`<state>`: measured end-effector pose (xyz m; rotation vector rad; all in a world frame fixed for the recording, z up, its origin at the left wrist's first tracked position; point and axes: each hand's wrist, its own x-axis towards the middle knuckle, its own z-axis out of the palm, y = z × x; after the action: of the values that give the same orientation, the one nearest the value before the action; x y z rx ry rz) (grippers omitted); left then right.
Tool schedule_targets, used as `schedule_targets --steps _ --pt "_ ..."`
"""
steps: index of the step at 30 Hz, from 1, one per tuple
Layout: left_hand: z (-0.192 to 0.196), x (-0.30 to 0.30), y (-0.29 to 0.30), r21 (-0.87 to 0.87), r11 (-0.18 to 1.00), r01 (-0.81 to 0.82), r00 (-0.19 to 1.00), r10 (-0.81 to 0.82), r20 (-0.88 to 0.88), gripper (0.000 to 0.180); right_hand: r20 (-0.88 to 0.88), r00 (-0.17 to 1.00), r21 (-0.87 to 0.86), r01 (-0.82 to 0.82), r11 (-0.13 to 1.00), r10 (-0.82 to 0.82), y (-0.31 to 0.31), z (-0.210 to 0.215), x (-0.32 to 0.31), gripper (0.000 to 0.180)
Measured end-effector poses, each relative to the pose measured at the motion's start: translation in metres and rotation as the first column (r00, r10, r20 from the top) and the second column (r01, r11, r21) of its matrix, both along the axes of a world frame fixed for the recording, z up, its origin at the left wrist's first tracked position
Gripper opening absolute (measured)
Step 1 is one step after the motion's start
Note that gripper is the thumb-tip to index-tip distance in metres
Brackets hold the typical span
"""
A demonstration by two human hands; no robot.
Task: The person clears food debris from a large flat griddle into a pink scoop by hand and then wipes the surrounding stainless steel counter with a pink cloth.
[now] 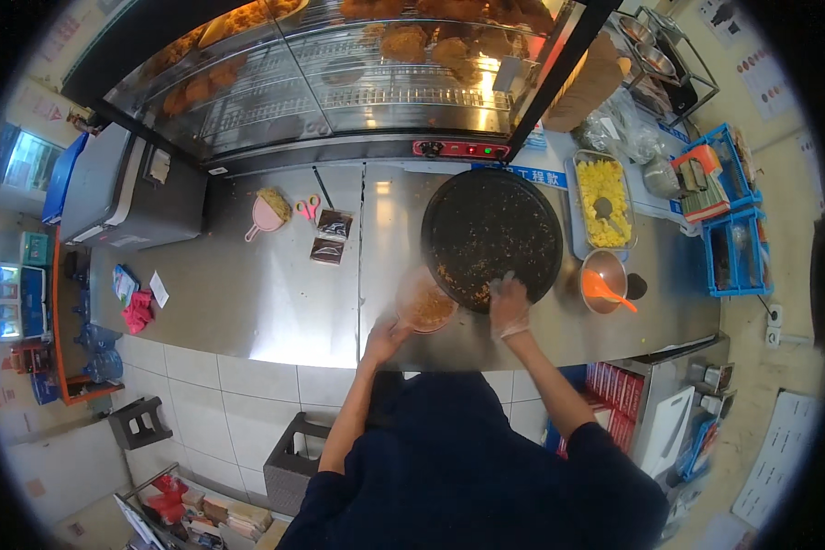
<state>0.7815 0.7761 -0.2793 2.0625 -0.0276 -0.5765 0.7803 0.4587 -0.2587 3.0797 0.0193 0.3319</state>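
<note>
steel counter (293, 312) | round black pan (492, 220), crumb-flecked | left hand (388, 338) grasping blurred bowl (408, 291) | right hand (509, 308): can't tell

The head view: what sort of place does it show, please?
Probably a small food shop's kitchen: a lit glass cabinet holds browned food, a metal counter stands before it, and the gloved right hand is at a round black pan.

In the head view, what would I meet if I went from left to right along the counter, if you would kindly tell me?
Pink cloth → pink scoop → dark packets → left hand → round black tray → round bowl → blue baskets.
</note>
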Motion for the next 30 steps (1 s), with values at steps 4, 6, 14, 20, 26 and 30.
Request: schedule_targets --steps 4,6,14,20,26,30 --pt "-0.004 -0.001 0.001 -0.023 1.0 -0.019 0.993 0.021 0.116 0.045 -0.183 0.979 0.35 0.149 0.925 -0.089 0.06 0.021 0.021 0.021" --pt "-0.007 0.001 0.004 -0.043 0.997 -0.061 0.996 0.058 -0.068 0.045 -0.2 0.972 0.486 0.209 0.849 -0.126 0.061 0.009 0.034 0.02" --pt "-0.016 -0.005 0.029 -0.029 0.999 -0.037 0.999 0.037 -0.007 0.044 -0.033 0.802 0.778 -0.354 0.519 0.596 0.113 0.061 0.054 0.027" --pt "0.025 -0.024 0.117 -0.137 0.971 -0.198 0.978 0.187 -0.091 0.045 0.043 0.742 0.725 -0.483 0.49 0.669 0.241 0.074 0.147 0.033" --pt "0.04 -0.046 0.25 -0.08 0.905 -0.418 0.908 0.418 -0.02 0.034 0.041 0.631 0.204 -0.764 0.612 0.775 0.443 0.001 0.284 0.037" --pt "0.03 -0.049 0.341 -0.007 0.887 -0.462 0.885 0.46 -0.077 0.035 -0.044 0.633 -0.039 -0.774 0.631 0.773 0.53 -0.007 0.336 0.032"
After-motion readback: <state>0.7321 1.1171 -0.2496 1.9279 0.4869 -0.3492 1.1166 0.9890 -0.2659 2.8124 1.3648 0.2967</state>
